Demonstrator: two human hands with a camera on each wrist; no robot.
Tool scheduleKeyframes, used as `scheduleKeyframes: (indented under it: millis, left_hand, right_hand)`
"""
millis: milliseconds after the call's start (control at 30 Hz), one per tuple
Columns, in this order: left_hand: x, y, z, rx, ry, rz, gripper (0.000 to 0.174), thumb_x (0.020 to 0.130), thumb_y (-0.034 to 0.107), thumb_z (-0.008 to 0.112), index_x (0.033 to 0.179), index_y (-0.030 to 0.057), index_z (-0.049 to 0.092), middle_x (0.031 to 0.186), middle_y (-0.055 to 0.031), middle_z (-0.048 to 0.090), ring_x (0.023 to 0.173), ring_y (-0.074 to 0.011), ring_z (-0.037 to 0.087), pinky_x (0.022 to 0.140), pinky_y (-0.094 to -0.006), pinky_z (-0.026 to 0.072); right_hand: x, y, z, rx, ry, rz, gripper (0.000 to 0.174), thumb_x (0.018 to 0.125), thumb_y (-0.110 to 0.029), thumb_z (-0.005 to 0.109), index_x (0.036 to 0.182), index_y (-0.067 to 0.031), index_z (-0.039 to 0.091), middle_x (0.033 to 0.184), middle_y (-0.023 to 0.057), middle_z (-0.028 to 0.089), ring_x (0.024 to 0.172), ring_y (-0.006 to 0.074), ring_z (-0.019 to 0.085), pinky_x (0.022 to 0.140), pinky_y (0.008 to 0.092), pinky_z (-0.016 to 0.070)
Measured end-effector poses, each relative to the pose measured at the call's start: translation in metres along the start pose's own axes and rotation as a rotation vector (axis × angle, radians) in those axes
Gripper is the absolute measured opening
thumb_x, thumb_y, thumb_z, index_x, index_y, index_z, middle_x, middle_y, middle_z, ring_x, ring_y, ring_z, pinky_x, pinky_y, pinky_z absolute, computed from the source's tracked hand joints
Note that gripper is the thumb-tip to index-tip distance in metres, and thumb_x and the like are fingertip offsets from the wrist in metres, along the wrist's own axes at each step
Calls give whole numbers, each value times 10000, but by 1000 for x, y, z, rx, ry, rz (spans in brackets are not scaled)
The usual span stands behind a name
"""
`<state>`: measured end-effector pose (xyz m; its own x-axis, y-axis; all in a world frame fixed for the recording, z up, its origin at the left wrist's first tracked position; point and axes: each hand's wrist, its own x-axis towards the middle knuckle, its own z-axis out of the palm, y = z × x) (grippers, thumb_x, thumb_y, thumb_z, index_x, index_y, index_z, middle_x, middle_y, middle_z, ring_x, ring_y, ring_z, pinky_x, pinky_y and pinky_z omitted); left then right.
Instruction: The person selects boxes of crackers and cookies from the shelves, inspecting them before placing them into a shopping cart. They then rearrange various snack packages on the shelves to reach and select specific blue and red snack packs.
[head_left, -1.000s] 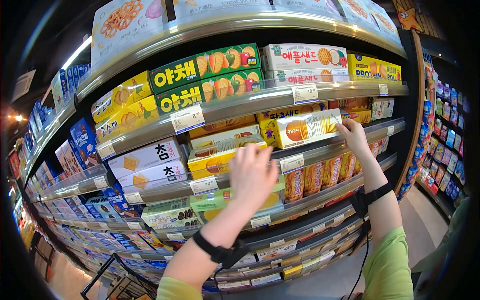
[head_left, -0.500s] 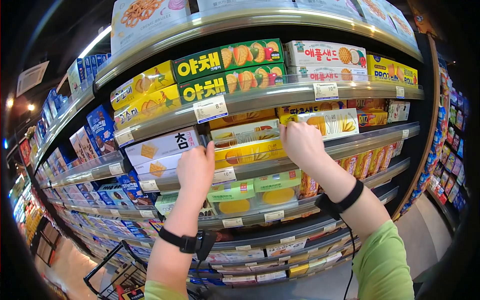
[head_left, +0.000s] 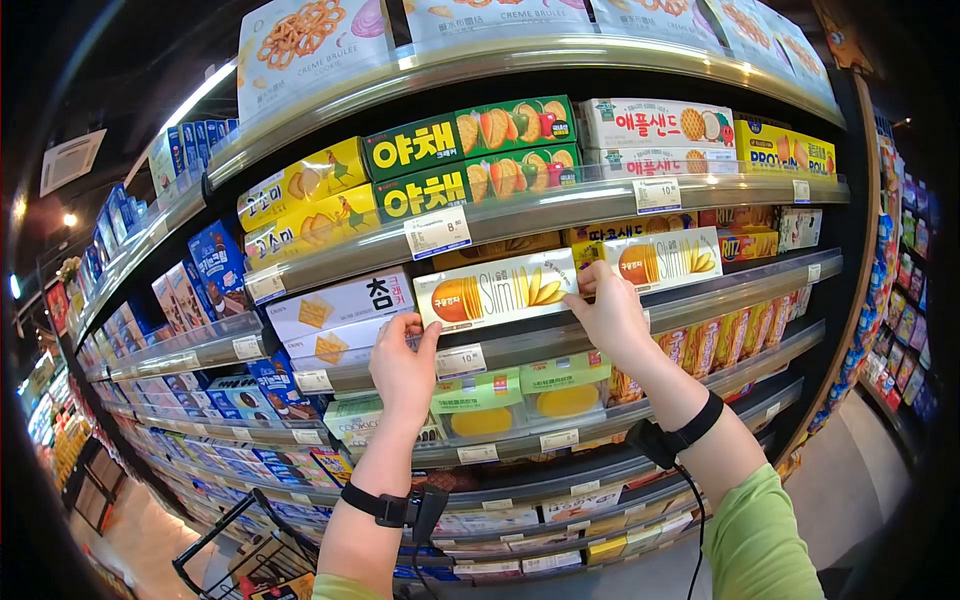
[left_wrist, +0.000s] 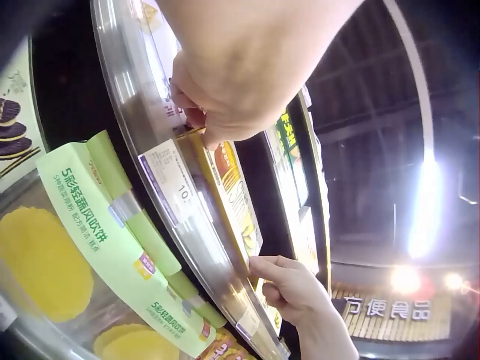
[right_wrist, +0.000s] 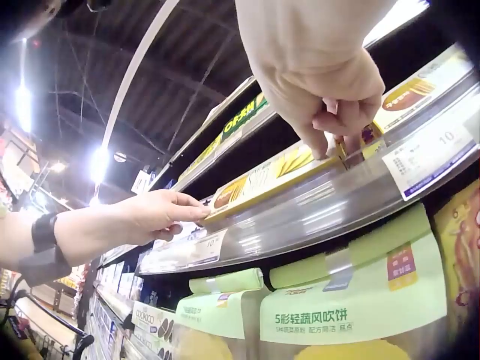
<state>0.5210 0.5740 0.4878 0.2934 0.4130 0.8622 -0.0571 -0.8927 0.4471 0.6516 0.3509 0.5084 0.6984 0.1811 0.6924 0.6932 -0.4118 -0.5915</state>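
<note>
A white and yellow "Slim" snack box (head_left: 495, 290) stands on the middle shelf with its printed front facing out. My left hand (head_left: 405, 365) pinches its left end, and my right hand (head_left: 612, 312) pinches the other end. In the left wrist view the same box (left_wrist: 238, 196) runs between both hands, its yellow edge along the clear shelf lip (left_wrist: 199, 236). A second "Slim" box (head_left: 668, 258) stands just right of my right hand. White cracker boxes (head_left: 340, 305) are stacked beside my left hand.
Green cracker boxes (head_left: 420, 155) and yellow boxes (head_left: 305, 190) fill the shelf above. Below are green-topped packs (head_left: 480, 400). Price tags (head_left: 460, 361) line the shelf lips. A black cart (head_left: 240, 545) stands at lower left.
My right hand has come left from the right-hand box, and my left hand has moved to the left box's end. That box has turned from yellow side out to white front out.
</note>
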Motion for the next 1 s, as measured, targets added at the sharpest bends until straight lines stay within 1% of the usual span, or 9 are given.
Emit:
scheduleKeyframes:
  millis: [100,300,433,633,733,800,900,967,1000]
  left_hand:
    - [2,0,-1,13,-7,17,230,782,173,757,901,18,638,761,-104,653,709,-267,627,685,-358,485]
    - [4,-4,2,34,-62,-80,208,783,160,750,909,43,633,816,-86,662,773,-286,642,691,-386,489]
    - [-1,-10,1,15,-20,-16,209,788,171,744,906,43,629,802,-90,663,757,-286,646,688,-395,489]
    - [3,-2,-7,-103,-73,-162,292,897,312,645,880,22,618,784,-121,667,744,-306,648,705,-376,486]
    - [3,-9,-4,-100,-102,-174,335,925,348,610,894,14,624,803,-123,669,728,-294,643,703,-365,484]
    - [4,-11,0,-292,-74,-217,302,913,304,634,948,4,639,831,-120,673,737,-243,638,700,-360,487]
    - [3,4,0,-589,-16,-166,293,902,258,655,1012,-13,648,857,-120,674,774,-200,630,716,-344,489]
    - [5,8,-4,-564,-52,-200,301,893,243,667,1037,-20,649,863,-121,673,787,-191,628,720,-338,491]
    - [7,7,-5,-540,-82,-230,313,884,229,679,1062,-27,650,868,-121,673,799,-182,625,724,-333,493]
  right_hand:
    - [2,6,3,-22,19,-75,309,803,-162,734,991,-5,547,871,186,668,841,363,652,750,435,502]
    - [1,7,10,-27,71,-86,288,799,-158,743,946,-35,527,836,181,656,818,385,635,728,442,496]
    - [-6,11,12,-17,55,-51,296,794,-155,750,930,-43,513,833,175,655,817,390,631,716,437,493]
    - [-7,15,14,96,38,-114,300,786,-122,755,931,-40,505,859,183,654,826,399,629,722,430,492]
    - [-7,18,18,149,87,-120,302,786,-102,751,935,-25,501,859,181,655,831,382,643,738,418,502]
    - [-2,22,21,274,191,-211,295,808,-117,739,1000,2,548,889,180,670,870,338,664,771,394,513]
    - [2,16,10,337,122,-133,320,842,-150,717,1073,33,593,942,187,685,909,288,675,798,369,516]
    - [2,13,4,359,52,-55,386,859,-204,705,1141,44,614,959,199,691,911,272,679,794,349,517]
    - [3,13,3,320,57,-118,404,851,-218,708,1143,46,619,936,196,694,884,267,682,778,345,519]
